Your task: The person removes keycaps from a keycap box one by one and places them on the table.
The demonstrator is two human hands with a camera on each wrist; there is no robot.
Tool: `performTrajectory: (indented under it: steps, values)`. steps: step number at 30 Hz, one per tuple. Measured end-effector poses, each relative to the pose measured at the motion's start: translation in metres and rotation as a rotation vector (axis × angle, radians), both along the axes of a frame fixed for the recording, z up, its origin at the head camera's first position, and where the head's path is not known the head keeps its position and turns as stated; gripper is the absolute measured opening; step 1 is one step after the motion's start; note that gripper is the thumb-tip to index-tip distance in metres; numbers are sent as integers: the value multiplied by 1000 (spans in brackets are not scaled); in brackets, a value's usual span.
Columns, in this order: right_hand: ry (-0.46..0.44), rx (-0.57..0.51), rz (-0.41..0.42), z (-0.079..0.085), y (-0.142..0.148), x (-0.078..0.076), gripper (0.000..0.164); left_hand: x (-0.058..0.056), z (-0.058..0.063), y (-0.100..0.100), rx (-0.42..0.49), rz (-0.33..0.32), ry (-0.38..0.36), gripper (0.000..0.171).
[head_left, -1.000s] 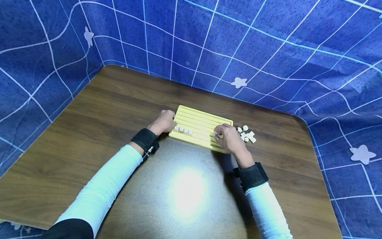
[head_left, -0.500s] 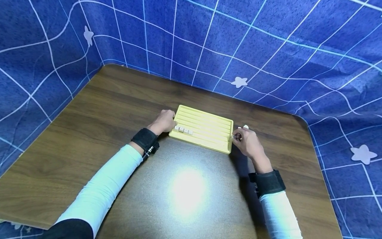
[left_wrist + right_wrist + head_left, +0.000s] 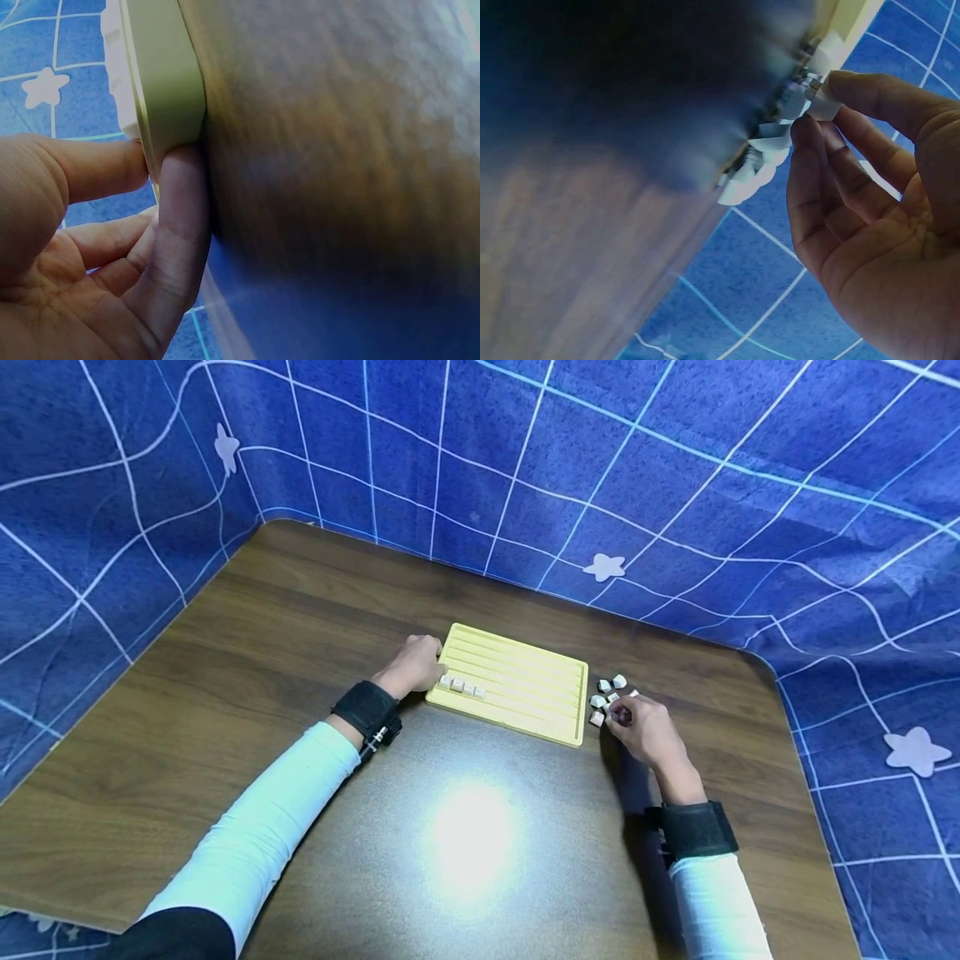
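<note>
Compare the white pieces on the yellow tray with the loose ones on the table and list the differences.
Layout: the tray pieces sit in one line; the loose pieces lie scattered at mixed angles.
Number: four tray pieces show; more loose pieces do.
Nearest hand: the left hand grips the tray beside the tray pieces; the right hand is at the loose pieces.
Shared: both groups look whitish and blocky.

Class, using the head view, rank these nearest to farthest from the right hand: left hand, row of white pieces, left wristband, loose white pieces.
1. Loose white pieces, by the right hand.
2. Row of white pieces, on the yellow tray, toward its left end.
3. Left hand, at the tray's left edge.
4. Left wristband, on that hand's wrist.
</note>
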State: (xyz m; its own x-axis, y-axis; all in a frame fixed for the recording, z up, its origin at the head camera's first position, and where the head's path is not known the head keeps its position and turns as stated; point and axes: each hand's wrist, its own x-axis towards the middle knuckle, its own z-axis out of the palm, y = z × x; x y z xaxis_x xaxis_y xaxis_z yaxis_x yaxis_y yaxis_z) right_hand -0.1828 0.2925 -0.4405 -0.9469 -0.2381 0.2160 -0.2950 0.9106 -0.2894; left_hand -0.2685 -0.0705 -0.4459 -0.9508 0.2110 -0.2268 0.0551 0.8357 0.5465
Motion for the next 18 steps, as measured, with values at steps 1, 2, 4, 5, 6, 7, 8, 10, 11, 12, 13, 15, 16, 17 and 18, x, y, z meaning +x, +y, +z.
performTrajectory:
  steps: [1,2,4,5,6,7,8,10,11,12,13,15,16,17,18]
  values:
    - [-8,2,2,-1,1,1,12,0,0,0,1,-1,0,17]
    - [-16,7,5,-2,1,1,13,0,-1,0,0,-1,1,17]
    - [-26,16,11,-3,2,1,15,0,0,1,-2,1,1,17]
    - [-32,23,12,-3,2,1,15,0,1,1,-3,2,0,18]
    - [-39,30,11,-3,2,1,16,0,2,1,-6,4,-4,18]
    - [-47,38,9,-2,2,1,16,1,3,1,-9,4,-9,18]
    - [-55,44,7,-2,1,1,16,1,3,1,-11,5,-13,19]
    - [-76,51,-1,-1,1,2,16,2,4,1,-19,5,-21,20]
    - [-85,53,-5,-1,0,2,16,2,5,1,-22,5,-26,20]
    - [-95,54,-11,0,0,2,16,3,5,1,-24,5,-27,20]
    - [-104,55,-15,0,0,3,16,3,5,1,-25,6,-29,20]
    - [-118,53,-23,-1,1,4,16,4,3,2,-26,9,-26,19]
    - [-121,49,-28,0,1,4,16,4,4,2,-24,12,-26,19]
    - [-121,46,-33,0,2,4,17,4,4,3,-22,13,-26,19]
    - [-120,42,-36,0,3,5,17,5,3,3,-22,12,-26,18]
